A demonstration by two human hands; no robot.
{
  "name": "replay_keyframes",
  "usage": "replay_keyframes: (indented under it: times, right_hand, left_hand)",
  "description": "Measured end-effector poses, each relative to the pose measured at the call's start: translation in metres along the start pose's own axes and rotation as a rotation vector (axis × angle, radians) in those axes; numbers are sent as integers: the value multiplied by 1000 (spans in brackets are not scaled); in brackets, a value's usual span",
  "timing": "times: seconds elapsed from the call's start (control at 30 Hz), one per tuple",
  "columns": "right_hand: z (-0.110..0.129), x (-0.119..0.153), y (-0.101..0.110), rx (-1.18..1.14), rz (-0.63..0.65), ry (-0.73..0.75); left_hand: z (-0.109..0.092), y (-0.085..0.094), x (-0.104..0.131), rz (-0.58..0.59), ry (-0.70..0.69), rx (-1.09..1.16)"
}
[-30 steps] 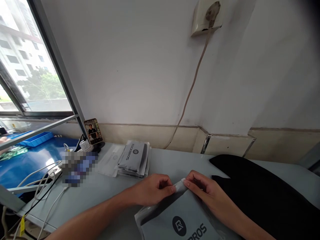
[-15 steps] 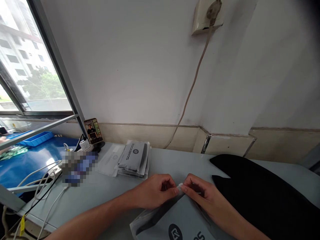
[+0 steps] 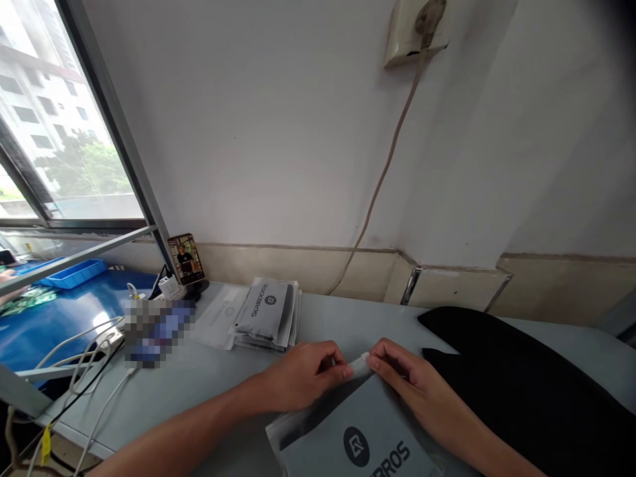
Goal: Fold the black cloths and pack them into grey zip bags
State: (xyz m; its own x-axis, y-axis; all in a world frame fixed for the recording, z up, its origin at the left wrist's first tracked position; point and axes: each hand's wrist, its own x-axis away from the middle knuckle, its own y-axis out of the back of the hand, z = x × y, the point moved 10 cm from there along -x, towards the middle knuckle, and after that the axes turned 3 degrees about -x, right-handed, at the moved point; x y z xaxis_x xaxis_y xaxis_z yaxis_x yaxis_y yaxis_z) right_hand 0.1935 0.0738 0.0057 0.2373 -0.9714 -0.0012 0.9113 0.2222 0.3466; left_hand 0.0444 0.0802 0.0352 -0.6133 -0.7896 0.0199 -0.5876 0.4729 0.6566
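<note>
two bare hands (image 3: 311,376), slim fingers (image 3: 334,379), bare wrists (image 3: 263,392), bare forearms (image 3: 199,423)

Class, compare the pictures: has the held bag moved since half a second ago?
Yes: judged against the packet stack, which has stayed put, the held bag has shifted slightly up and to the right in the view.

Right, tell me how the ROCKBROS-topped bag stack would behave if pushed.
The bag stack would likely slide apart, since its slick-looking layers lie unevenly. Tipping seems unlikely, as it sits low and broad. The top ROCKBROS bag may give softly, judging by its puffed surface.
</note>
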Motion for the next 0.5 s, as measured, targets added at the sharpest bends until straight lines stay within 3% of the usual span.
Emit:
replay_keyframes:
  times: [0.2, 0.5]
  right_hand:
    - [1, 0, 2, -5, -5, 15]
    - [0, 6, -29, -47, 140, 10]
  left_hand:
    - [-1, 1, 2, 13, -3, 7]
    - [1, -18, -2, 32, -41, 193]
